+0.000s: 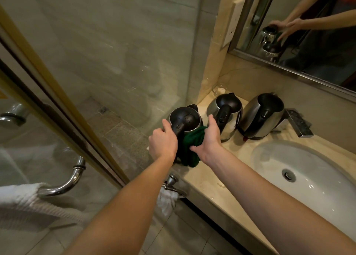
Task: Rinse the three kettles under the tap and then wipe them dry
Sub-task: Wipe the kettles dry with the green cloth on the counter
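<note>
Left hand (162, 141) grips wet kettle (185, 120) at worktop (208, 177) edge; right hand (209, 137), fingers (212, 121) straight, presses green cloth (192, 147); a slip could topple it.

Dark green cloth (192, 145), silver-and-black kettles (224, 112), white basin (273, 158), cream marble counter (215, 175).

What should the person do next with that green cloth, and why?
Probably slide the green cloth up over the lid of the kettle. The right hand presses the cloth against the kettle's side while the left hand holds the kettle steady. Water drops dot the lid, so the top looks not yet wiped.
</note>
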Demonstrator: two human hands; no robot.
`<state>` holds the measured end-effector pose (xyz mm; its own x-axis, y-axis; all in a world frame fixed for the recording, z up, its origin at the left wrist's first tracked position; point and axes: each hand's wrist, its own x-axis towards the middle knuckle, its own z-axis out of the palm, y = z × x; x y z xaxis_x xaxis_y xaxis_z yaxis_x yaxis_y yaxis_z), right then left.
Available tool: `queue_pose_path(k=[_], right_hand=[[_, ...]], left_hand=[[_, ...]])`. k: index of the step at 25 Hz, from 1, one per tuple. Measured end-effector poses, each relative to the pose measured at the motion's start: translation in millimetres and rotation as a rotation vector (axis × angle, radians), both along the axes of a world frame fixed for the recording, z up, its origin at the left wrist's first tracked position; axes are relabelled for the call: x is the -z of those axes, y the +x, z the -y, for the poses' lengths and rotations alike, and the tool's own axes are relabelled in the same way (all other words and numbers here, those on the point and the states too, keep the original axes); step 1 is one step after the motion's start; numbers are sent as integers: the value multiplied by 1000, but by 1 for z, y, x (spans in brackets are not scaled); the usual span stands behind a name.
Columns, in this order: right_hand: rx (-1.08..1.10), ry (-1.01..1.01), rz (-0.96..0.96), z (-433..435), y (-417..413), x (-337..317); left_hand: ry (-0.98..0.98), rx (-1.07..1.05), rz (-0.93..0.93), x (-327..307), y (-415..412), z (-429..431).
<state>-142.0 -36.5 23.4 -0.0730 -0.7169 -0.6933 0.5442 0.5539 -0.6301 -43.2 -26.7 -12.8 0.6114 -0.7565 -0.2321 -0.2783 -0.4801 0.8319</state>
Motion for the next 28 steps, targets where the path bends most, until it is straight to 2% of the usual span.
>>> queue_pose_path(k=[5,11,15,20,28], right_hand=[[58,93,47,-4,-6,25],[38,111,143,-2,-9,45],[-7,22,162,2,-11,24],[-88,-23,32,4,-11,-1],[-21,66,103,-1,-14,48]], left_hand=[[31,-62,69,-6,-15,-1],[-42,29,318,-4,-18,0],[-105,72,307,-2,-13,-1],[-118,112,294,-2,-8,-2],[-122,151,280,6,9,7]])
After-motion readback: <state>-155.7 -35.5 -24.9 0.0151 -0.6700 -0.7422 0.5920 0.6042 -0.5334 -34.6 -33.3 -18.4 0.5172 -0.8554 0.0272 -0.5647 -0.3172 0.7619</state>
